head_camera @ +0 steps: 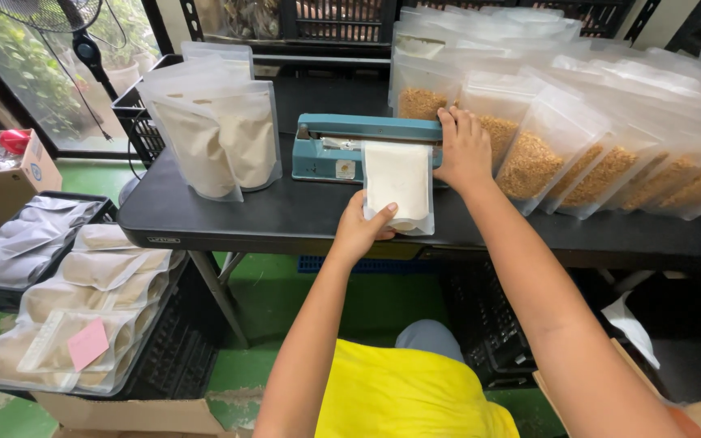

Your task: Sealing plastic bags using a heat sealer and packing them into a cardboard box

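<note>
Left hand [360, 231] grip under pouch [397, 180]

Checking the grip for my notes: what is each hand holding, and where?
Left hand pinches the white pouch at its bottom edge; right hand presses down on the teal sealer's arm.

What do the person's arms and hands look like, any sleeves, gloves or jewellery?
Both arms are bare to past the elbow, with no sleeves in view. The left hand and right hand wear no gloves, rings or watch. A yellow garment shows below.
</note>
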